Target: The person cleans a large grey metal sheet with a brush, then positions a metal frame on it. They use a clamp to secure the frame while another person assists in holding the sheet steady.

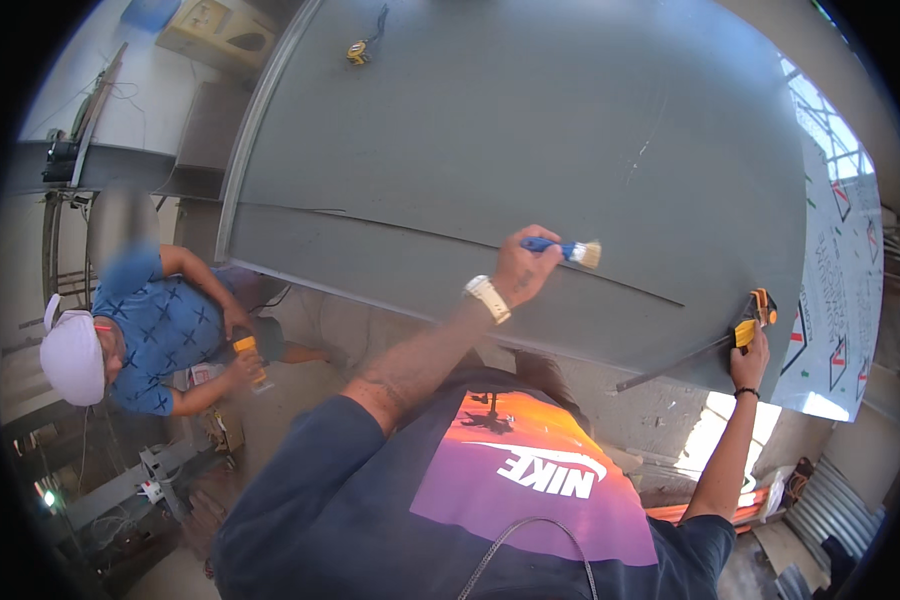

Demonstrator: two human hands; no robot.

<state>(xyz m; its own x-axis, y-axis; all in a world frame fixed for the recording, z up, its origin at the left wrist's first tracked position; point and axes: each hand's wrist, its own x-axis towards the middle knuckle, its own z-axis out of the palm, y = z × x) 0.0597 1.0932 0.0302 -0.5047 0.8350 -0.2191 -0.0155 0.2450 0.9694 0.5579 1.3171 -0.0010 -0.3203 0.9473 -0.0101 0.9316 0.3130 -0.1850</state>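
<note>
My left hand (523, 268), with a pale watch at the wrist, is closed on a paintbrush (588, 254) with a blue handle and light bristles. It is over a large grey sheet (450, 130), and the bristles point right. At the sheet's near right corner, my right hand (749, 362) grips a yellow and black bar clamp (744, 334). The clamp's bar (670, 366) runs out to the left, past the sheet's near edge. Across the sheet, passing behind my left hand, lies a long thin dark strip (410, 229).
A yellow tape measure (358, 52) lies far back on the sheet. Printed film (828, 290) hangs along the right side. At the left, a person in a blue shirt (165, 300) holds a yellow tool (249, 358). Orange lengths and corrugated metal (838, 510) lie lower right.
</note>
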